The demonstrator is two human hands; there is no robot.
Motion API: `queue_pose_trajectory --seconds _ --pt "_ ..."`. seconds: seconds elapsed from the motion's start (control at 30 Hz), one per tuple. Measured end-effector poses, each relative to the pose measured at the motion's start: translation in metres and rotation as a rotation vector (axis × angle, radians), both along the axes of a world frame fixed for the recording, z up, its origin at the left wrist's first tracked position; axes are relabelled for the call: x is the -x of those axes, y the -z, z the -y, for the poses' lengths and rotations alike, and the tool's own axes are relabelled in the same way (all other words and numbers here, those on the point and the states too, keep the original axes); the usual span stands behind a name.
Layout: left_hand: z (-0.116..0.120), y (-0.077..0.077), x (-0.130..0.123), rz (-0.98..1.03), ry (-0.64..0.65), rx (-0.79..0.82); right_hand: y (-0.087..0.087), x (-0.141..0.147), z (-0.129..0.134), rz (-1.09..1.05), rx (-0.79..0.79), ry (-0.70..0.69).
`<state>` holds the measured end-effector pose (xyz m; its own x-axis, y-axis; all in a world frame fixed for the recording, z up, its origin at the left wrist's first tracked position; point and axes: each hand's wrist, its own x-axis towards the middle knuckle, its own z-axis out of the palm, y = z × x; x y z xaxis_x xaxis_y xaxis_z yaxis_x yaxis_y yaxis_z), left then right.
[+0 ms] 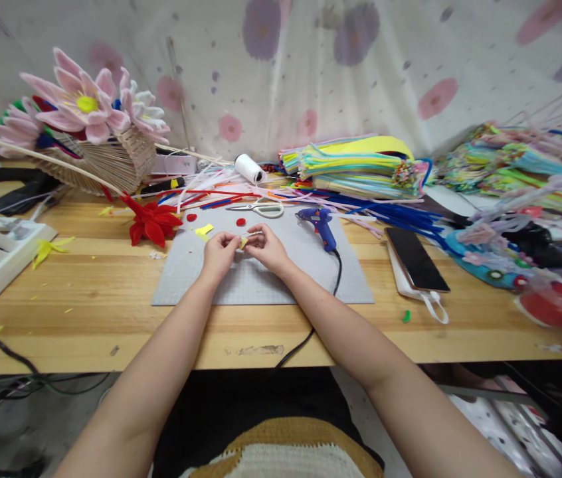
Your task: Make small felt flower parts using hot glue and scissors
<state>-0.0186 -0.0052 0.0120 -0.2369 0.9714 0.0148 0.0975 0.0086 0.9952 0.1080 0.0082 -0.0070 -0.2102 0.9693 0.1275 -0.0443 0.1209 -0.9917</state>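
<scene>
Over the grey cutting mat [181,279], my left hand [220,253] and my right hand [268,248] meet with fingertips pinched together. Between them is a small yellow piece [244,243], too small to make out its exact kind; both hands seem to grip it. Just behind the left hand lies a scrap of yellow felt-like material [204,230]. Two small red pieces, one a red disc [241,222], rest on the mat near the fingers. Scissors [261,208] with pale handles lie at the mat's far edge. A blue glue gun [319,226] sits right of my right hand.
A red fuzzy flower [149,219] lies left of the mat. Behind stand pink flowers [86,103], a thread spool [250,168] and bundled pipe cleaners [361,164]. A phone [418,259] is at right, a power strip [2,259] at left. The glue gun's cord [337,275] crosses under my right forearm.
</scene>
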Motion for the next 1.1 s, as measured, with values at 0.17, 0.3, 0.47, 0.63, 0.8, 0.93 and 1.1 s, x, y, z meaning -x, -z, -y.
queue_pose_trajectory --seconds 0.17,0.3,0.47,0.63,0.8,0.93,1.1 --pt "-0.001 0.002 0.0002 -0.009 0.01 -0.006 0.0054 0.0009 -0.0031 -0.013 -0.002 0.002" --pt "-0.0021 0.0046 0.0008 -0.036 0.008 -0.009 0.0055 0.0007 -0.0031 -0.066 0.034 -0.03" --pt "-0.0018 0.0045 0.0008 -0.054 0.001 -0.007 0.0006 -0.0012 -0.0007 -0.144 0.064 -0.052" --pt "-0.0008 0.0035 0.001 -0.082 0.0 -0.006 -0.0027 -0.0032 0.0011 -0.18 0.065 -0.071" --pt "-0.0003 0.0037 0.0013 -0.087 0.007 0.005 0.0 -0.0027 0.0013 -0.096 0.019 0.009" --pt "-0.0003 0.0036 0.001 -0.079 0.01 0.007 0.0013 -0.0015 0.0008 -0.072 -0.001 0.055" --pt "-0.0005 0.0059 0.0014 -0.118 0.02 -0.001 0.0003 -0.0008 -0.0007 -0.125 0.018 0.059"
